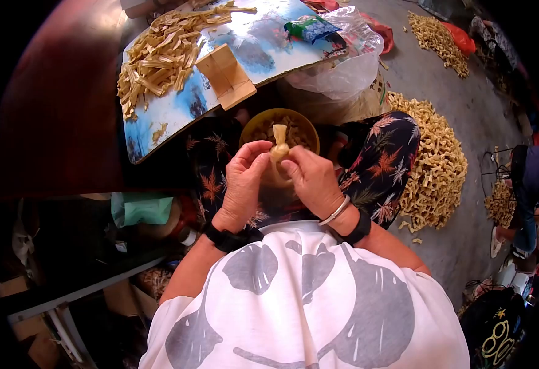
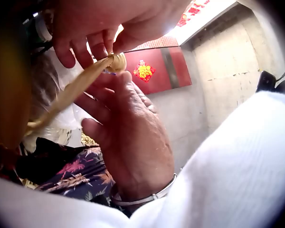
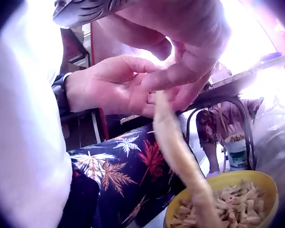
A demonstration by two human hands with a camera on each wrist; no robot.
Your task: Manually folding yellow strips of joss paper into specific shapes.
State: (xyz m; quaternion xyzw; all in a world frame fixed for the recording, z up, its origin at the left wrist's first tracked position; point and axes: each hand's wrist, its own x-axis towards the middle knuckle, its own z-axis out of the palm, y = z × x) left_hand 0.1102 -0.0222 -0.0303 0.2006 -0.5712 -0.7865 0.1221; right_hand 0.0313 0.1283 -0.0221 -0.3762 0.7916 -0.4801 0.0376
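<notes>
Both hands meet in front of the lap around a pale yellow, flat strip (image 1: 280,131) that looks like tofu skin, with a knot or loop (image 1: 279,151) in it. My left hand (image 1: 243,184) pinches the loop from the left between thumb and fingers. From the other side, my right hand (image 1: 316,182), with a bracelet above it, pinches it too. In the left wrist view the strip's long tail (image 2: 69,95) slants away from the coiled loop (image 2: 118,62). Below the hands stands a yellow bowl (image 3: 271,194) with short pieces in it.
On a blue-and-white board (image 1: 245,55) at the left lie a heap of long strips (image 1: 165,58) and an opened cardboard piece (image 1: 226,75). Beside the right knee is a large pile of knotted pieces (image 1: 435,169). A clear plastic bag (image 1: 343,71) lies by the board.
</notes>
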